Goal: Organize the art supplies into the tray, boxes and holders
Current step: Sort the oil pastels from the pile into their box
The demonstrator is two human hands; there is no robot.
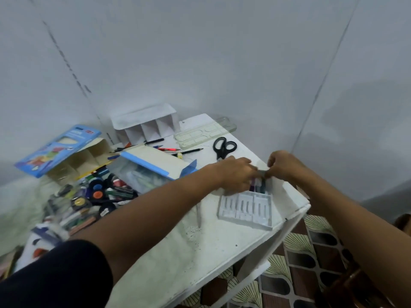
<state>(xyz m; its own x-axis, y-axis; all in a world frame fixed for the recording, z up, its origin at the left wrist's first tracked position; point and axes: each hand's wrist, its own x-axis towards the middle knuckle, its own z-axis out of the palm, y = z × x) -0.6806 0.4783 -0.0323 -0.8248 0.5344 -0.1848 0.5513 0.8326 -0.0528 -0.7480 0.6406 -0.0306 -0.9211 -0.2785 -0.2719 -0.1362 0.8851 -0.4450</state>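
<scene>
Both hands meet over the far end of the clear plastic tray [245, 208], which lies on the white table [200, 252] near its right edge. The tray's long axis runs from about 7 o'clock to 1 o'clock, and its moulded slots run roughly the same way. The near slots look bare; at the 1 o'clock end sit a few small dark and purple sticks [259, 184], lying along the slots, though blur hides what exactly they are.

The left hand [233, 172] reaches in from 8 o'clock, fingers bent down onto those sticks. The right hand [285, 164] comes from 4 o'clock, its fingertips drawn together right beside the left hand's; it seems to pinch something small and grey, but the blur makes it impossible to tell for either hand whether anything is truly gripped.

At 11 o'clock from the tray lie black-handled scissors [224, 148], blades pointing toward 6 o'clock. Beyond them are a clear flat lid [200, 135] and a white divided holder [146, 126] against the wall. Loose pencils [189, 151] lie between, mostly pointing toward 3 o'clock. At 9 o'clock sit an open blue-edged box [153, 165], a tilted blue-and-cream box [66, 152], and a jumbled heap of paint pots and tubes [93, 194].
</scene>
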